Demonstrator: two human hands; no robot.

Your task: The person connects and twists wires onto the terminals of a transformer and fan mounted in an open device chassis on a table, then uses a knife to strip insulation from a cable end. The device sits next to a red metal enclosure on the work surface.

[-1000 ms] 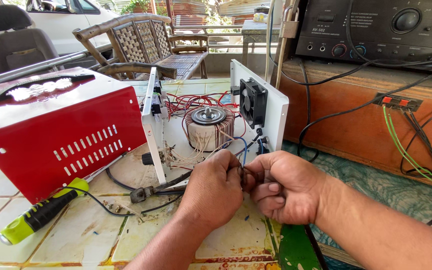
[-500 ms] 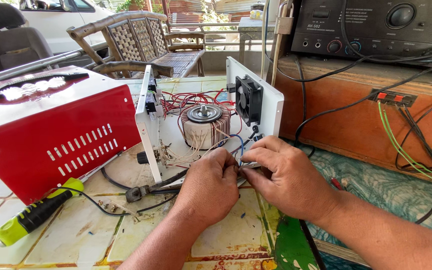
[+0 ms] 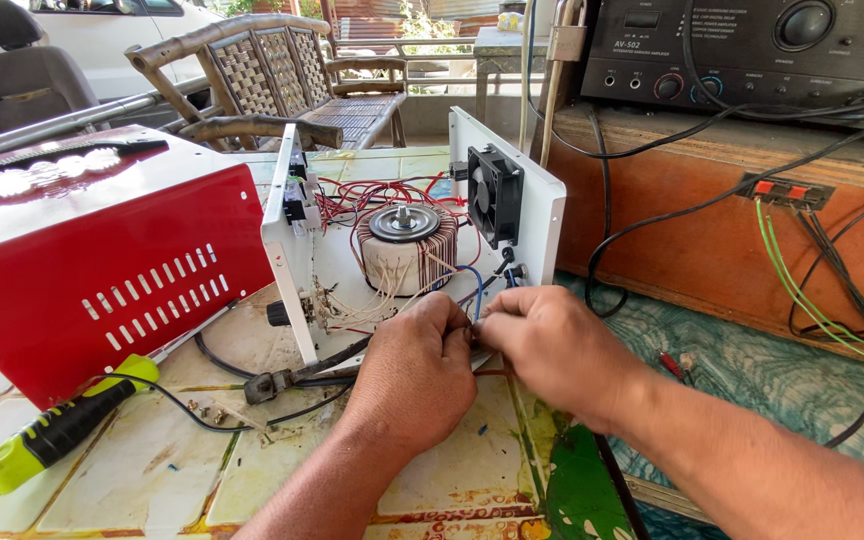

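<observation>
2 hands work together: our left hand [image 3: 414, 375] and right hand [image 3: 552, 350] pinch closed on thin wires [image 3: 474, 335] in front of the open white chassis [image 3: 542, 215], by the toroidal transformer [image 3: 407, 250], so we keep fingertips close & pull gently.

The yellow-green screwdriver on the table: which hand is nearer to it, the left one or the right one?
Left. The left hand is at the wires, to the right of the screwdriver, with bare table between them. The right hand is farther right, beyond the left hand.
</observation>
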